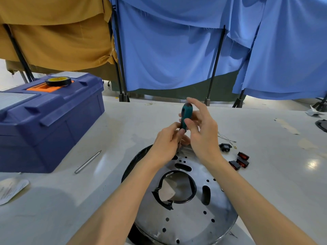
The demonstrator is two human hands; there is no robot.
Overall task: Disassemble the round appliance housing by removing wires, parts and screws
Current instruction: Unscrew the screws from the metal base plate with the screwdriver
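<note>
The round metal housing (187, 218) lies flat on the table near me, with several holes and slots and a black ring (192, 195) around its centre opening. A teal-handled screwdriver (184, 115) stands upright over the housing's far edge. My left hand (168, 140) pinches the screwdriver low on the handle, near the shaft. My right hand (201, 128) touches the handle higher up with thumb and fingertips, its other fingers spread. The screwdriver tip is hidden behind my hands.
A blue toolbox (49, 121) with a roll of black tape (58, 81) on top stands at the left. A loose metal shaft (88, 162) lies beside it. Black and red switches (239, 160), a black socket (225, 147) and thin wires (227, 138) lie right of the housing.
</note>
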